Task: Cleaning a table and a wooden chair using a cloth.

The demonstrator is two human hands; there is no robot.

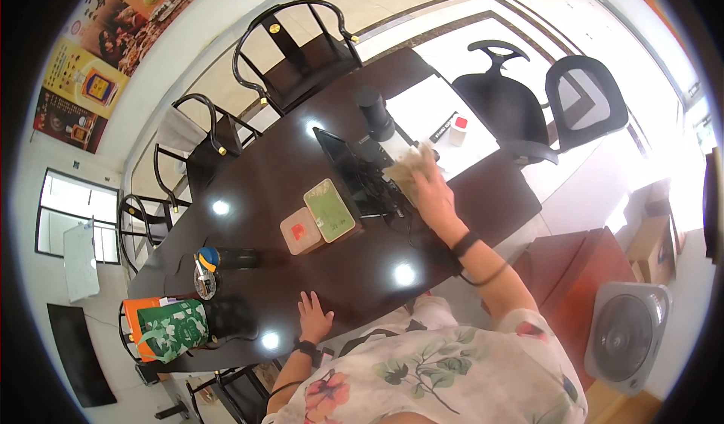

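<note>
My right hand [436, 196] reaches across the dark table [256, 171], its fingers closed over a crumpled beige cloth [403, 174]. The cloth is beside a thin black screen [338, 164] and a tangle of black cables [371, 186]. My left hand [314, 319] lies flat near the table's front edge, fingers apart, holding nothing. Between the hands and the far side sit a green rectangular box [329, 211] and a smaller pinkish box [299, 230]. Past the cloth are a black cylinder [373, 112] and a small white box with a red mark [458, 129] on a white surface [422, 96].
Black chairs [298, 58] line the far side, with an office chair [501, 96] at the right. On the left stand a green patterned bag [173, 327], an orange bag [136, 318] and a dark bottle [235, 258]. A grey fan [624, 337] is beside a reddish-brown cabinet [569, 281].
</note>
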